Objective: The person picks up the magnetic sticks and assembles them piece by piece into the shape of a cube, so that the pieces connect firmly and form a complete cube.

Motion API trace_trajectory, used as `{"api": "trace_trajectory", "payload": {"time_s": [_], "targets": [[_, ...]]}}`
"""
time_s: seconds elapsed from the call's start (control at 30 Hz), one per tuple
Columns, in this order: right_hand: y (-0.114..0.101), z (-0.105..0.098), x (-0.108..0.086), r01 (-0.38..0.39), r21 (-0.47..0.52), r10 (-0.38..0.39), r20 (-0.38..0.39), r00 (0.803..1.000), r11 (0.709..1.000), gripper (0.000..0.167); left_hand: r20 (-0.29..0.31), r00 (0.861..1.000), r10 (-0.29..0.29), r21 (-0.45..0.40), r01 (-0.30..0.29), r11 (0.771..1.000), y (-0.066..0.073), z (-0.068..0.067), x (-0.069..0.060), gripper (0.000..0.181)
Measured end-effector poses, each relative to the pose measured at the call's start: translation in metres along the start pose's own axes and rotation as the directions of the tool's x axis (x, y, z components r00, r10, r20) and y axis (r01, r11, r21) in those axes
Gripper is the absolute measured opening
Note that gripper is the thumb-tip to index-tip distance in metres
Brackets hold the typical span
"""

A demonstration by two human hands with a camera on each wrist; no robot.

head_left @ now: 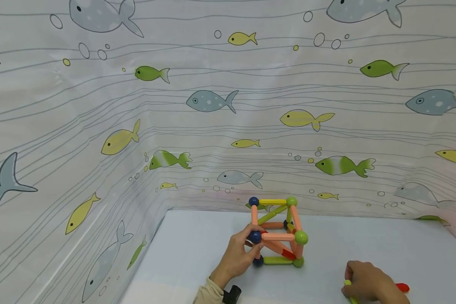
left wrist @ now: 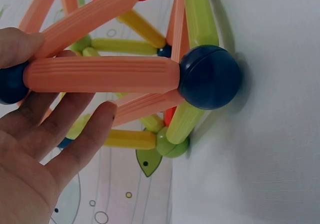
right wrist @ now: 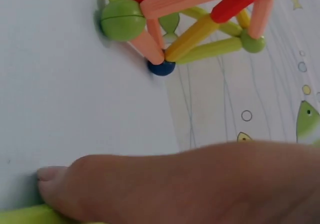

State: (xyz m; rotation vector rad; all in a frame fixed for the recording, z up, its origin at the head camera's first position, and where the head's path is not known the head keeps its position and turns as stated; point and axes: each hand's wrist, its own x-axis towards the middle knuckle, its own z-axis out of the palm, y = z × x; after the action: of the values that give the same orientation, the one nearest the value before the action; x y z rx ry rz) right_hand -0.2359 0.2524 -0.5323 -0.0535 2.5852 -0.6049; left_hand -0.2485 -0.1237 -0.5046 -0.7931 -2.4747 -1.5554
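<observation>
A cube-shaped frame of magnetic building sticks and balls [head_left: 279,237] stands on the white table, with pink, yellow, green and red sticks. Its balls are dark blue on the left and light green on the right at the front. My left hand [head_left: 235,255] grips the upper front-left corner at a blue ball [head_left: 255,237]; in the left wrist view the thumb lies by that ball, fingers behind the pink upright stick [left wrist: 102,74]. Off to the right, my right hand [head_left: 370,280] pinches a yellow-green stick [right wrist: 30,215] low over the table. Its fingers are partly hidden.
A red stick [head_left: 403,287] lies just right of my right hand, partly covered by it. The white table [head_left: 197,236] meets a fish-printed sheet [head_left: 213,126] behind the frame and on the left.
</observation>
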Motion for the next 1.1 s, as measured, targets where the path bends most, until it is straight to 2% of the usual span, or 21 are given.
{"api": "trace_trajectory", "payload": {"time_s": [0.07, 0.13, 0.23, 0.3, 0.33, 0.4, 0.47, 0.57, 0.63, 0.67, 0.7, 0.73, 0.83, 0.93, 1.03, 1.1], "targets": [[-0.002, -0.002, 0.001, 0.032, 0.039, -0.03, -0.044, 0.999, 0.999, 0.033, -0.001, 1.0, 0.0, 0.001, 0.0, 1.0, 0.0, 0.0, 0.0, 0.033], [-0.004, -0.005, 0.002, 0.073, 0.093, -0.061, -0.121, 0.991, 0.993, 0.031, -0.003, 1.0, 0.004, 0.007, -0.004, 1.0, 0.001, -0.001, -0.001, 0.034], [-0.009, -0.012, 0.005, 0.126, 0.189, -0.071, -0.273, 0.959, 0.974, 0.033, -0.013, 1.0, 0.025, 0.037, -0.024, 0.999, 0.001, -0.003, -0.002, 0.034], [-0.013, -0.018, 0.006, 0.13, 0.291, -0.023, -0.345, 0.938, 0.948, 0.043, -0.024, 0.999, 0.031, 0.055, -0.03, 0.998, 0.001, -0.004, -0.002, 0.034], [-0.016, -0.021, 0.006, 0.13, 0.351, 0.011, -0.372, 0.928, 0.927, 0.048, -0.031, 0.999, 0.031, 0.061, -0.029, 0.998, 0.001, -0.005, -0.003, 0.034], [-0.022, -0.026, 0.005, 0.122, 0.485, 0.094, -0.397, 0.913, 0.866, 0.058, -0.045, 0.999, 0.019, 0.06, -0.016, 0.998, 0.0, -0.007, -0.003, 0.034], [-0.03, -0.031, 0.006, 0.134, 0.608, 0.168, -0.413, 0.895, 0.783, 0.062, -0.064, 0.998, 0.01, 0.046, -0.007, 0.999, 0.0, -0.01, -0.004, 0.034], [-0.045, -0.038, 0.009, 0.176, 0.725, 0.242, -0.433, 0.868, 0.666, 0.057, -0.088, 0.996, -0.01, 0.021, 0.012, 1.0, 0.001, -0.013, -0.004, 0.032], [-0.057, -0.041, 0.011, 0.203, 0.757, 0.264, -0.446, 0.855, 0.621, 0.051, -0.099, 0.995, -0.016, -0.001, 0.016, 1.0, 0.002, -0.014, -0.004, 0.03], [-0.063, -0.043, 0.011, 0.216, 0.761, 0.266, -0.454, 0.85, 0.612, 0.05, -0.1, 0.995, -0.029, -0.015, 0.028, 1.0, 0.002, -0.014, -0.003, 0.029], [-0.07, -0.044, 0.011, 0.228, 0.759, 0.266, -0.467, 0.843, 0.61, 0.048, -0.097, 0.995, -0.036, -0.025, 0.033, 0.999, 0.003, -0.014, -0.003, 0.027], [-0.078, -0.045, 0.011, 0.239, 0.747, 0.26, -0.483, 0.836, 0.621, 0.048, -0.093, 0.995, -0.041, -0.036, 0.038, 0.999, 0.003, -0.015, -0.003, 0.026], [-0.103, -0.047, 0.012, 0.285, 0.672, 0.196, -0.545, 0.815, 0.684, 0.049, -0.077, 0.996, -0.055, -0.056, 0.05, 0.997, 0.004, -0.015, -0.003, 0.023], [-0.127, -0.05, 0.014, 0.347, 0.564, 0.079, -0.596, 0.799, 0.749, 0.048, -0.071, 0.996, -0.053, -0.06, 0.049, 0.997, 0.006, -0.016, -0.003, 0.024], [-0.147, -0.051, 0.017, 0.411, 0.457, -0.044, -0.625, 0.78, 0.789, 0.044, -0.076, 0.996, -0.044, -0.061, 0.04, 0.997, 0.006, -0.017, -0.002, 0.026], [-0.158, -0.049, 0.021, 0.448, 0.38, -0.113, -0.647, 0.754, 0.809, 0.038, -0.08, 0.996, -0.043, -0.062, 0.038, 0.997, 0.007, -0.017, -0.002, 0.028]]}}
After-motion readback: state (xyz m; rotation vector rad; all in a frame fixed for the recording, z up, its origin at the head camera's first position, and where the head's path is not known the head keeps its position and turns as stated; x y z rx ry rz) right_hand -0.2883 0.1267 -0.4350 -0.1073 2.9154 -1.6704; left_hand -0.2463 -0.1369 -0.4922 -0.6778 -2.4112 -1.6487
